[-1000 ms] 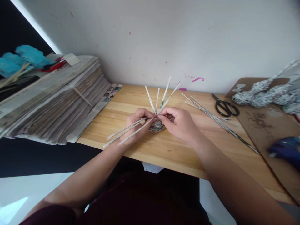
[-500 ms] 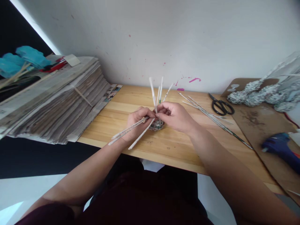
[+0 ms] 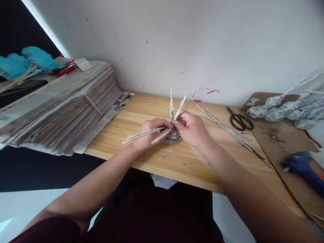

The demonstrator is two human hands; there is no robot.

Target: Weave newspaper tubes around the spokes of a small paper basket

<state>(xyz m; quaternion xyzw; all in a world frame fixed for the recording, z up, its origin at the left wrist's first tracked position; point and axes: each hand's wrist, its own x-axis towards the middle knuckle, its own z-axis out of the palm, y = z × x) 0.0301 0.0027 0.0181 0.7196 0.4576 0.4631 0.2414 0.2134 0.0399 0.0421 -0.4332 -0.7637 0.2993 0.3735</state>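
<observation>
A small round basket [image 3: 171,138] woven from rolled paper sits on the wooden table, partly hidden by my hands. Several paper sticks [image 3: 171,101] stand up from its far side, and others [image 3: 141,135] stretch out to the left past my wrist. My left hand [image 3: 154,131] is closed at the basket's left edge, pinching paper sticks near the rim. From the right, my right hand [image 3: 189,125] pinches a paper stick at the rim, its thumb and forefinger close to my left fingertips. One thin stick [image 3: 201,157] runs beneath my right wrist toward the front edge.
Loose paper sticks [image 3: 227,130] lie right of my hands, beside black scissors [image 3: 240,120]. A blue glue gun [image 3: 301,165] rests on brown cardboard [image 3: 272,138], with woven paper pieces [image 3: 278,108] behind. At left rises a tied newspaper stack [image 3: 83,108] with blue crumpled material [image 3: 39,59] on top.
The white stick at the rim now leans right instead of left. Another stick now shows under my right wrist, and one pointing toward me has swung up. The view has shifted slightly.
</observation>
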